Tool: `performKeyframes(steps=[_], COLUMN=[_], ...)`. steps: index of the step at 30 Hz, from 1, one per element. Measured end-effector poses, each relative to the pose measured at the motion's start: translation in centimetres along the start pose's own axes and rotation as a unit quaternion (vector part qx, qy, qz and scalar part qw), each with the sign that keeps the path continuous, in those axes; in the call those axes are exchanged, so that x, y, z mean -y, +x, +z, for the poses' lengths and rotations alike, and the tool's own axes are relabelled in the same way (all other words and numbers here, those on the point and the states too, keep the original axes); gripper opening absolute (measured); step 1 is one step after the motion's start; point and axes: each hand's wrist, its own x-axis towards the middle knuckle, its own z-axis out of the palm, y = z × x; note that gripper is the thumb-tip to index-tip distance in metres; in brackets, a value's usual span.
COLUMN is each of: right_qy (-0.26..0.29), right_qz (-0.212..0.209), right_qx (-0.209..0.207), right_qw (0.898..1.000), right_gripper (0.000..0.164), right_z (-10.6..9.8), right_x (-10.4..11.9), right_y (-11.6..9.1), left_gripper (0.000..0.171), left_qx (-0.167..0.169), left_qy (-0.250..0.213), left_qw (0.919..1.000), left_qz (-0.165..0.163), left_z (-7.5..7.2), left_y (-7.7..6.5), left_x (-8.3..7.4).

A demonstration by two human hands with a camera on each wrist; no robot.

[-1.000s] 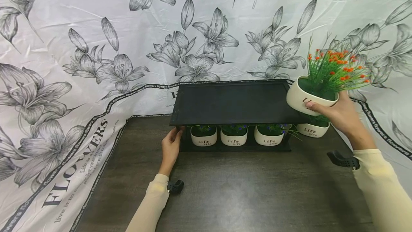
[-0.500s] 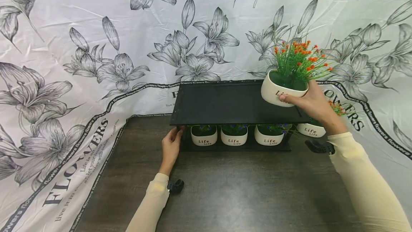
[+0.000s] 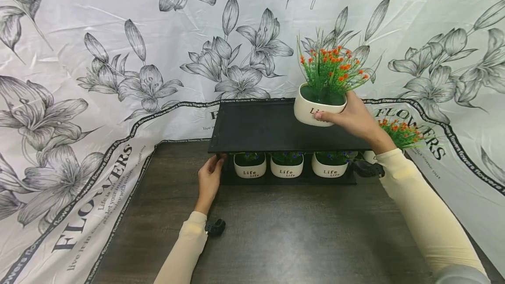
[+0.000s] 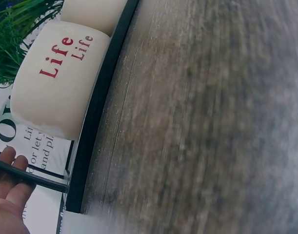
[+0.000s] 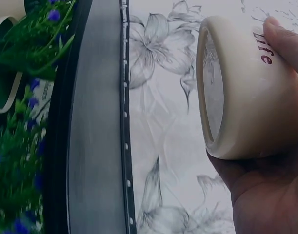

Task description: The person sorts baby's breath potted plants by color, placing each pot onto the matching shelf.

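Observation:
My right hand [image 3: 357, 119] holds a white potted plant [image 3: 305, 112] with orange flowers and "Life" lettering above the top board of a black two-tier shelf [image 3: 252, 128]. In the right wrist view the pot [image 5: 256, 107] shows its underside, thumb on the lettered side, with a gap between it and the board. At the shelf's left end my left hand [image 3: 209, 181] grips the side frame; in the left wrist view the fingers [image 4: 17, 192] curl round a thin black bar [image 4: 46, 183]. Beneath the top board stand three white pots [image 3: 250, 171] with blue flowers.
Another orange-flowered plant [image 3: 400, 134] stands right of the shelf, partly hidden by my right arm. Behind the dark wooden table [image 3: 284, 231] hangs a white cloth [image 3: 158, 34] printed with lilies. Each wrist wears a black camera band [image 3: 215, 228].
My right hand has carried the orange-flowered plant leftward, from beyond the shelf's right end to over its top board, and the pot is less tilted. My left hand has stayed in place.

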Motion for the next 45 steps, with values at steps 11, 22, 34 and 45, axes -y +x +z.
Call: performKeyframes(steps=[11, 22, 34, 45], right_qy=[-0.028, -0.007, -0.020, -0.030], right_qz=[0.026, 0.022, 0.007, 0.030], right_qx=[0.036, 0.070, 0.098, 0.152], right_qw=[0.999, 0.997, 0.995, 0.987], right_gripper=[0.084, 0.104, 0.130, 0.148], right_z=[3.6, 7.2, 11.1, 14.2], right_x=[1.4, 2.3, 3.0, 3.0], right_y=[2.3, 4.8, 6.8, 7.7], left_gripper=[0.027, 0.026, 0.027, 0.028], left_qx=[-0.006, -0.002, -0.003, 0.005], left_qy=[-0.002, -0.005, -0.002, -0.012], left_qw=[1.0000, 1.0000, 1.0000, 0.9999], left_qz=[0.005, 0.007, -0.005, -0.005], left_z=[-0.1, -0.1, 0.1, -0.3], left_y=[0.0, 0.2, 0.1, 0.0], left_x=[0.0, -0.1, -0.2, -0.3])
